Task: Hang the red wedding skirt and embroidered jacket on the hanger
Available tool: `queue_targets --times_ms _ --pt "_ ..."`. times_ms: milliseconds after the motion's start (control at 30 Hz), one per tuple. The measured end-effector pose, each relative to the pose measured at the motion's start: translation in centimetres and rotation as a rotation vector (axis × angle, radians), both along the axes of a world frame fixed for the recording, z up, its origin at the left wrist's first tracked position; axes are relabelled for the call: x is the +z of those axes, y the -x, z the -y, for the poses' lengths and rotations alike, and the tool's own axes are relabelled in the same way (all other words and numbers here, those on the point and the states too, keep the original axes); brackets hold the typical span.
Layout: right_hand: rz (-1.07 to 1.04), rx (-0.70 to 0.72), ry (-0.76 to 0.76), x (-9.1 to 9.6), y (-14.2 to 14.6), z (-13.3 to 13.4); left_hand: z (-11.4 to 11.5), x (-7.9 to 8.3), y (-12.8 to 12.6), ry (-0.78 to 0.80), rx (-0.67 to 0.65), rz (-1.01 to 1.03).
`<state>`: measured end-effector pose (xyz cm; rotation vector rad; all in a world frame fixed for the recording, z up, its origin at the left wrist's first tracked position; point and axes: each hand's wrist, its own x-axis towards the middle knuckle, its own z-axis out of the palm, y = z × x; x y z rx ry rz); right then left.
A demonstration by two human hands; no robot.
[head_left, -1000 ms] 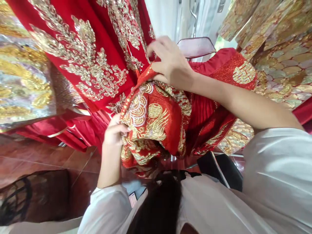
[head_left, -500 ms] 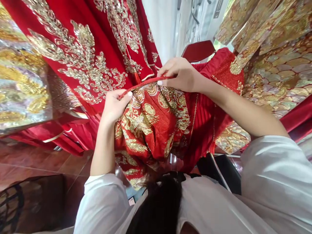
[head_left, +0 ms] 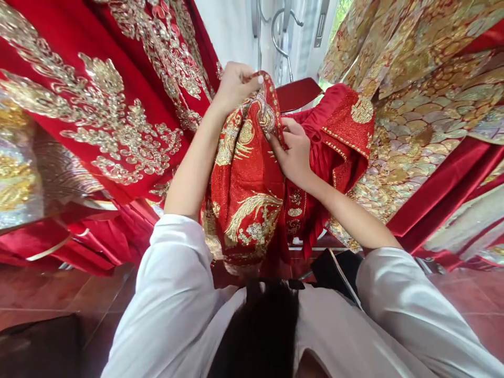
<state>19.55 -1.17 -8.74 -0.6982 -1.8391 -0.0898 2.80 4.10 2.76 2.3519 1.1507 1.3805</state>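
Note:
Between my hands hangs a red garment (head_left: 252, 178) with gold embroidery, its upper edge gathered and raised. My left hand (head_left: 236, 86) pinches that edge near a beaded corner, thumb on top. Lower and to the right, my right hand (head_left: 293, 152) has its fingers closed on the garment's edge, partly hidden by the cloth. Just behind them, a dark red hanger (head_left: 299, 94) with a metal hook carries another red piece (head_left: 346, 115) with gold trim, pleats and a round emblem.
At left hangs a red dress (head_left: 129, 105) with thick gold sequin work. Gold patterned garments (head_left: 413, 105) fill the right side. A white door or cabinet (head_left: 236, 31) stands behind. Below are a reddish tiled floor (head_left: 457, 299) and a black object (head_left: 334, 273).
My left hand has moved up and right with the edge, and my right hand has come down. The stretched edge is now bunched and tilted. The view has shifted right.

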Motion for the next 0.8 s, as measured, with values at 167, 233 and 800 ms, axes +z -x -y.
queue_targets --times_ms 167,233,800 --pt "-0.143 0.093 0.078 -2.2 0.7 -0.4 2.6 -1.6 -0.7 -0.148 0.236 -0.136" --pt "-0.21 0.105 0.142 -2.7 1.3 -0.7 3.3 -2.4 -0.5 -0.017 0.432 -0.206" --pt "-0.028 0.061 0.12 5.7 -5.8 -1.9 3.8 -1.8 -0.9 0.726 0.024 -0.038"
